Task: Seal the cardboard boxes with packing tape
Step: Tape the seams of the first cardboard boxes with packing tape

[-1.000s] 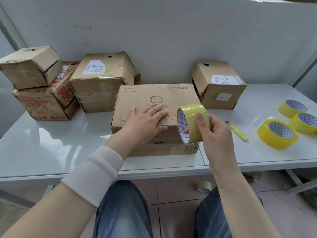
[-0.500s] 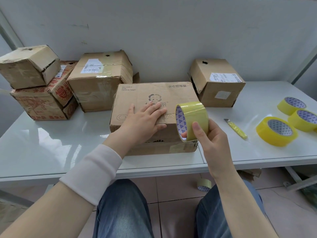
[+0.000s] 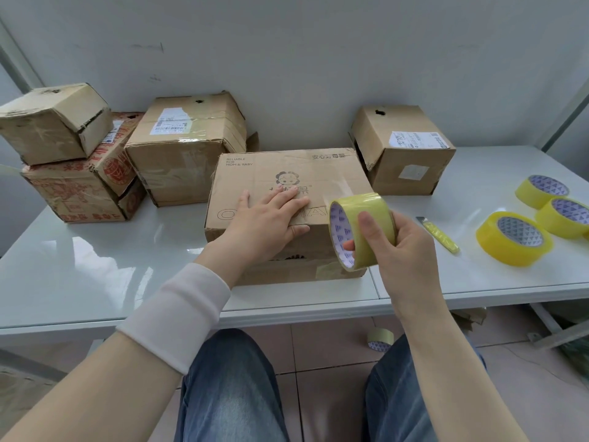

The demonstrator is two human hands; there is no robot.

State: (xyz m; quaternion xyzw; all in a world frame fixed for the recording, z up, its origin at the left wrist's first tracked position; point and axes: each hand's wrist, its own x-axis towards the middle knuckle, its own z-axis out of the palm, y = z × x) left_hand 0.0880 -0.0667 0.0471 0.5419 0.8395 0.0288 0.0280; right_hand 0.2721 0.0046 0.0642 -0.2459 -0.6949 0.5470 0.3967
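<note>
Five cardboard boxes (image 3: 185, 161) on the bench (image 3: 95, 266). The printed box (image 3: 287, 167) is near centre, with the left hand (image 3: 267, 218) flat on top, fingers spread. The right hand (image 3: 401, 250) grips a yellow tape roll (image 3: 366, 224) at the box's near right corner. Three spare rolls (image 3: 513, 239) lie right, and one roll on the floor (image 3: 380, 339). Can't tell if a strip reaches the box.

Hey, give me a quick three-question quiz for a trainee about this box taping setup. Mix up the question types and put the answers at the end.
1. True or false: the left hand lies flat on top of the front box.
2. What does the right hand grip? A) a knife B) a tape roll C) a label
3. How many spare tape rolls lie on the table at the right?

Key: 1 true; 2 B; 3 three.
</note>
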